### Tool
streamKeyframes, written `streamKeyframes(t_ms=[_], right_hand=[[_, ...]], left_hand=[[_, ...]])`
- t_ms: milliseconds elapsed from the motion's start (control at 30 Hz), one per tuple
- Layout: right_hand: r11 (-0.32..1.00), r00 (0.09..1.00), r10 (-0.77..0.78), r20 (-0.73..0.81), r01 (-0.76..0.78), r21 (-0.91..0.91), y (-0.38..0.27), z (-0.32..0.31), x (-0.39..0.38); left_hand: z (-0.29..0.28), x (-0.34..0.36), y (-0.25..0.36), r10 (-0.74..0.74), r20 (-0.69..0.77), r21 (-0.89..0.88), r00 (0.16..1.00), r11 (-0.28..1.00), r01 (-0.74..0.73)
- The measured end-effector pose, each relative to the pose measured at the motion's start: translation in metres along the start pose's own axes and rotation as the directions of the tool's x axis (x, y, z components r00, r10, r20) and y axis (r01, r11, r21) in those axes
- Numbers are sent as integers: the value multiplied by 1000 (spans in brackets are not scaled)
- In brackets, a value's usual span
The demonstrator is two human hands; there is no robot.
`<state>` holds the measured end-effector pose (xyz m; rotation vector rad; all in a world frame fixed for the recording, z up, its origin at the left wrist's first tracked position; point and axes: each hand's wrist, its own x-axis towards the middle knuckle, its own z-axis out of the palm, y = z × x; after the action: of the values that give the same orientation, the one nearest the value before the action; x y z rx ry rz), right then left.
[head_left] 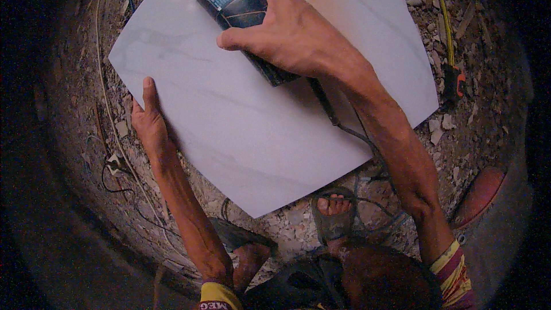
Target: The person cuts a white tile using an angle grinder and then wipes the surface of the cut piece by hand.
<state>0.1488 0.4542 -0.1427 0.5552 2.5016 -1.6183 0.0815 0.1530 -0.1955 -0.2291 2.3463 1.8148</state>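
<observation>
A large white tile (pixel 189 69) with faint grey veins fills the middle of the view. My right hand (pixel 298 34) is wrapped round the body of a dark angle grinder (pixel 232 0), its thumb along the near side and its other fingers mostly hidden. The grinder lies low over the far part of the tile; its head reaches the upper edge of the view, and the disc cannot be made out. At the tile's left edge, my left hand (pixel 150 117) grips it, thumb on top and fingers at the side or underneath. A black cord (pixel 324 100) trails from the grinder's rear toward me.
Broken rubble (pixel 293 224) covers the ground around the tile. An extended tape measure (pixel 453 83) lies to the right. Thin cables and a pale plug or socket (pixel 115 163) are on the left. My sandalled foot (pixel 334 212) stands by the near edge, close to looped cord.
</observation>
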Motion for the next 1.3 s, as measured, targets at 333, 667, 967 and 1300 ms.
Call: streamKeyframes(t_ms=[333,667,967,1300], right_hand=[[999,998,24,52,-22,-44,0,7,-7],[1000,999,2,37,-1,-30,2,11,-15],[999,999,38,21,-37,-37,3,7,-25],[999,997,39,72,-40,4,3,17,-28]], left_hand=[[-9,0,2,-34,-23,21,999,999,34],[-15,2,4,-65,-17,37,998,997,66],[-14,6,-2,-8,-18,84,1000,996,10],[-36,14,-8,-58,-37,88,998,994,61]])
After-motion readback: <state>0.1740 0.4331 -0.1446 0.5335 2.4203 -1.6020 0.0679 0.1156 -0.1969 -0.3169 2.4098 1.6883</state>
